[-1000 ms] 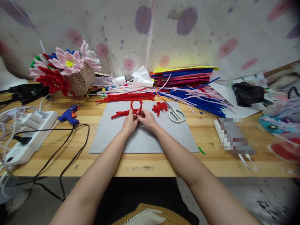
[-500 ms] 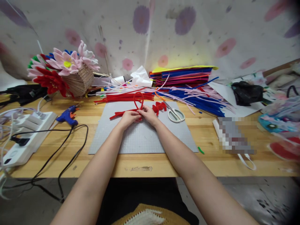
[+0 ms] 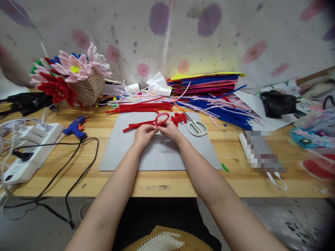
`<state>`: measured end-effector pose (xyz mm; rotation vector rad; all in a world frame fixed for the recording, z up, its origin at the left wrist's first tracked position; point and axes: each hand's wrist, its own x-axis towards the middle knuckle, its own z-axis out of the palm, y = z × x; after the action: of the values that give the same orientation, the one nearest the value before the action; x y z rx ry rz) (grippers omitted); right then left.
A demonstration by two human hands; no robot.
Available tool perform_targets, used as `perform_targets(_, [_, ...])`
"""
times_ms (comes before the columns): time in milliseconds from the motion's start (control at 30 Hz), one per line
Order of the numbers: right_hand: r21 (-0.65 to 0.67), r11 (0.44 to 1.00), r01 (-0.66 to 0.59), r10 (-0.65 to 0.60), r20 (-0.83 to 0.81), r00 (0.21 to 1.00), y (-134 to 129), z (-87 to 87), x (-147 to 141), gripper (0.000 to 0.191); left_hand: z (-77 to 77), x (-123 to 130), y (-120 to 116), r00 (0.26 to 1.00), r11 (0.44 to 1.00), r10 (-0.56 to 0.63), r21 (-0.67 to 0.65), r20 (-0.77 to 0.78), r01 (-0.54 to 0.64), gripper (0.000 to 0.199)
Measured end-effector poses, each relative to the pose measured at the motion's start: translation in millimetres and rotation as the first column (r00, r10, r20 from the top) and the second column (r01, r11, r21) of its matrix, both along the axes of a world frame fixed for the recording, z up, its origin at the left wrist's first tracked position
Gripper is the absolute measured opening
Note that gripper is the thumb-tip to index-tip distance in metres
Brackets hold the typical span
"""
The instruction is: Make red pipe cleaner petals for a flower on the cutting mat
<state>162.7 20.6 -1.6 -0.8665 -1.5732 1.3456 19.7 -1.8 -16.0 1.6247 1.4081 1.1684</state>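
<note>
Left hand (image 3: 144, 135) and right hand (image 3: 169, 131) both closed, fingertips meeting in a pinch at the near end of a red loop (image 3: 162, 114); which one bears most of the grip, cannot tell. Loop stands out beyond the fingers, over the upper part of a grey mat (image 3: 162, 160). Likeliest trouble, to my eye: a loosened pinch letting the bent stem spring open, or uneven twisting that leaves the loop lopsided. Red strips (image 3: 137, 124) lie near the left hand, a curled red piece (image 3: 180, 119) just beside the right; a careless sweep could scatter either, or nudge the scissors (image 3: 197, 128) farther right. Surface: pale wooden bench (image 3: 162, 181), scuffed at the front edge. Glue gun (image 3: 75, 128) and power strip (image 3: 34, 153) at left, cords trailing past the edge, a snag risk for the sleeveless forearm. Flower basket (image 3: 91, 89) back left; bundled coloured stems (image 3: 204, 85) against a spotted wall covering (image 3: 125, 21). Floor grey, dark-flecked at right.
</note>
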Motion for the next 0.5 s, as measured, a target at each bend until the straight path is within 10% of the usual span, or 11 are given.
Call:
perform_targets(200, [0.094, 0.995, -0.026, 0.015, 0.116, 0.993, 1.3, -15.6, -5.0, 0.02, -1.8, -4.9, -0.3, 0.938, 0.995, 0.099, 0.039, -0.332, -0.091, 0.014])
perform_targets(500, [-0.015, 0.997, 0.082, -0.08, 0.098, 0.992, 3.4, -21.5, -9.4, 0.028, -6.1, -4.6, 2.1, 0.99, 0.999, 0.018, -0.04, -0.142, -0.024, 0.02])
